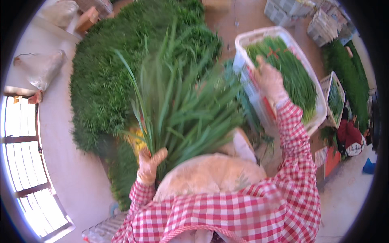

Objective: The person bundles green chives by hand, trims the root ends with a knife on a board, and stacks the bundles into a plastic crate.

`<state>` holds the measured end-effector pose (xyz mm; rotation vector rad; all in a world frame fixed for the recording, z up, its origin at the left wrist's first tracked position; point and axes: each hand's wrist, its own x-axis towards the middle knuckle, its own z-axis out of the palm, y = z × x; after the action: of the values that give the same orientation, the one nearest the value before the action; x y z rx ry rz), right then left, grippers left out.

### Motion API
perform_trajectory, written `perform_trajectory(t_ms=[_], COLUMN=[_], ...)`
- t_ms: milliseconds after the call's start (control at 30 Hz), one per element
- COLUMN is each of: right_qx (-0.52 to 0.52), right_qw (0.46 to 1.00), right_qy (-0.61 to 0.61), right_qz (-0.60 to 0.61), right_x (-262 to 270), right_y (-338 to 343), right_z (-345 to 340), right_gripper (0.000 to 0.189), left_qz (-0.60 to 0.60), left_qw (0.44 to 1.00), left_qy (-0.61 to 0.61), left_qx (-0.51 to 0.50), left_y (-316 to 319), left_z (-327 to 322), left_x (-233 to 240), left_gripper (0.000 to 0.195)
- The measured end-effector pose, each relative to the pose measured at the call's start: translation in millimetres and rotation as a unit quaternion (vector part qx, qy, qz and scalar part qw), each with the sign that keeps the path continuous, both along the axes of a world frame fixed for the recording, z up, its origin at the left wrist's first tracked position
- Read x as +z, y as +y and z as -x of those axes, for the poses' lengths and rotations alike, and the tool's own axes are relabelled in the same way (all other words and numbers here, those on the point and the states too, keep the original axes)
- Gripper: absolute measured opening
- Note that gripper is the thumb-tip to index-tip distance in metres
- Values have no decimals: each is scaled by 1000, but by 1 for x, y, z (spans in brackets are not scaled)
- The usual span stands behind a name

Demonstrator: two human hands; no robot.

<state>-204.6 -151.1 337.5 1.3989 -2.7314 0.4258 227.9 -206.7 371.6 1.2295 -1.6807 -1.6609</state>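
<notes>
My left hand [148, 167], in a thin pale glove, grips a loose bunch of long green leaves, apparently garlic chives [182, 118], by its lower end. The leaves fan upward and to the right over my lap. My right hand [271, 79], also gloved, is at the left rim of a white plastic crate [322, 104]. Whether its fingers hold the rim or only rest there is unclear. Inside the crate lie bundled chives [291, 73], with a red tie [273, 53] across them near the far end.
A large heap of loose greens [100, 91] spreads ahead and left. Another crate [334, 100] with greens stands to the right, near a seated person [351, 136]. More white crates [278, 13] sit at the back. A plastic bag [45, 68] is by the left wall, near a barred window [21, 145].
</notes>
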Motion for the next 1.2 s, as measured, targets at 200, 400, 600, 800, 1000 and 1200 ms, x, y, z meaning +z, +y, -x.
perform_trajectory(t_ms=[200,400,600,800,1000,1200], right_qx=[64,102,264,139,97,189], right_qw=[988,959,829,580,455,332], right_qy=[-59,-262,-492,-781,-871,-914], right_qz=[130,31,-18,185,160,135], right_x=[20,22,-1,-36,-30,-49], right_y=[13,23,4,-42,-15,-15], right_z=[-38,-89,-178,-193,-150,-147], right_gripper=[32,24,64,52,47,55], left_qz=[-11,342,-155,-101,49,-242], left_qw=[995,939,960,982,928,904], left_qy=[94,-3,199,117,238,265], left_qx=[27,-46,119,-112,-282,-230], left_y=[-38,-97,-115,-105,-143,-110], left_z=[-15,13,93,157,98,57], left_x=[-39,-25,0,18,38,-71], left_gripper=[27,27,16,41,83,77])
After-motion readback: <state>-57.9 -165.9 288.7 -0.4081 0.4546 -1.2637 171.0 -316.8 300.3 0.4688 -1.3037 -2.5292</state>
